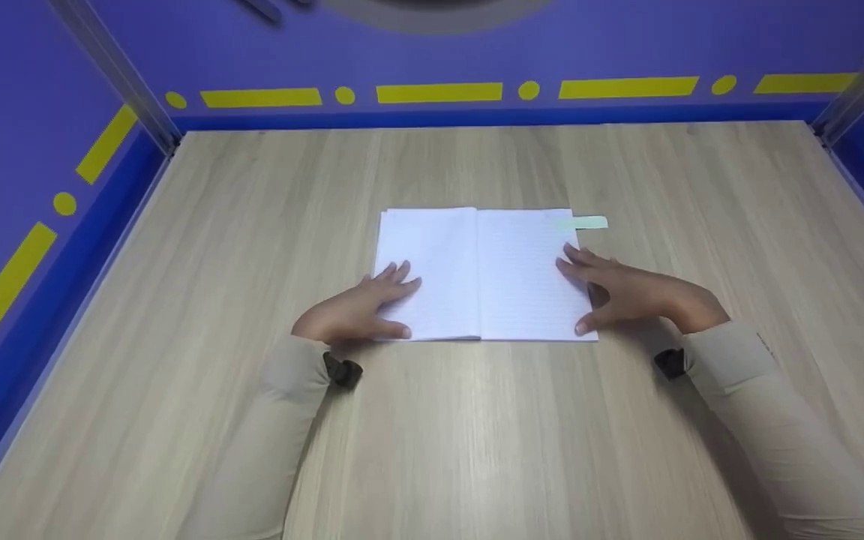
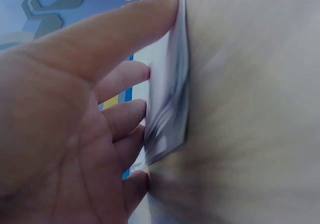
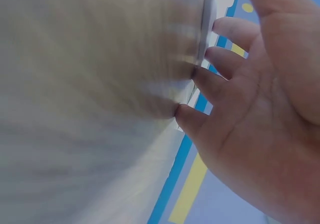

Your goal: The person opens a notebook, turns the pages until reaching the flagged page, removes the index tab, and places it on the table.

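An open notebook (image 1: 503, 277) with faintly lined white pages lies flat on the wooden table. From its right page's upper edge a pale green tab (image 1: 591, 222) sticks out. My left hand (image 1: 361, 309) rests on the lower left part of the left page, fingers spread and thumb near the bottom edge. On the right side, my right hand (image 1: 623, 292) touches the right page's outer edge with its fingers spread. In the left wrist view, the notebook's page edges (image 2: 167, 94) show beside the fingertips. The right wrist view shows fingertips (image 3: 185, 116) against the table and notebook edge.
The wooden table (image 1: 432, 435) stretches around the notebook on all sides. Blue panels with yellow dashes and dots (image 1: 439, 92) stand along the back and both sides. A dark wrist strap (image 1: 343, 370) shows at the left sleeve, another (image 1: 670, 364) at the right.
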`<control>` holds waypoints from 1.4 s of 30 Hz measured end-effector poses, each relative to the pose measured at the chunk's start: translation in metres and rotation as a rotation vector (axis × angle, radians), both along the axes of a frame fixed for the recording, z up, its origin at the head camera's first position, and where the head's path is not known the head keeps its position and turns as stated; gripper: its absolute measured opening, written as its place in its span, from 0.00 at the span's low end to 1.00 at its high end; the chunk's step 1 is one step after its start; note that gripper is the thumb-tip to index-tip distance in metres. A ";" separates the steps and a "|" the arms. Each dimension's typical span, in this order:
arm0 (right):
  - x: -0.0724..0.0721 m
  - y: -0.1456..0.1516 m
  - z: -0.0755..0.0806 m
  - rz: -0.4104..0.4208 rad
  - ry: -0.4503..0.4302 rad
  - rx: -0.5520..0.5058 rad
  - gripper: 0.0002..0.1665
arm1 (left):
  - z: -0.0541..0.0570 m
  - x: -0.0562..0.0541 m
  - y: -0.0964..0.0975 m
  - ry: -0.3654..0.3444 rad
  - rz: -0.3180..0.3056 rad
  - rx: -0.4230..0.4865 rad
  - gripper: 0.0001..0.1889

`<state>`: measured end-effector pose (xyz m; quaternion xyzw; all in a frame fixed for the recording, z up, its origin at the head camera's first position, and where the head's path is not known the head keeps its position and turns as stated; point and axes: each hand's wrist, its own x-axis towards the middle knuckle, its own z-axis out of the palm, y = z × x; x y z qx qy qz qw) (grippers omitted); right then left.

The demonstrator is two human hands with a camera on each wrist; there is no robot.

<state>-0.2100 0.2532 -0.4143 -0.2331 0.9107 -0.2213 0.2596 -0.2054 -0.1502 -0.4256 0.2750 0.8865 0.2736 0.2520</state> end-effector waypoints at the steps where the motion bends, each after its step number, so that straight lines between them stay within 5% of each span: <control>1: 0.000 0.000 0.000 0.000 0.000 0.002 0.62 | 0.000 0.000 0.000 -0.002 0.000 0.004 0.41; 21: -0.004 0.003 0.007 -0.027 -0.022 0.015 0.62 | 0.001 0.001 0.001 -0.007 0.010 -0.005 0.42; 30: -0.012 0.004 0.013 -0.077 0.026 0.008 0.50 | 0.000 0.000 -0.001 0.002 -0.001 -0.007 0.42; 42: -0.033 0.007 0.017 -0.191 0.168 -0.137 0.32 | 0.000 -0.001 -0.002 -0.004 -0.002 -0.007 0.42</control>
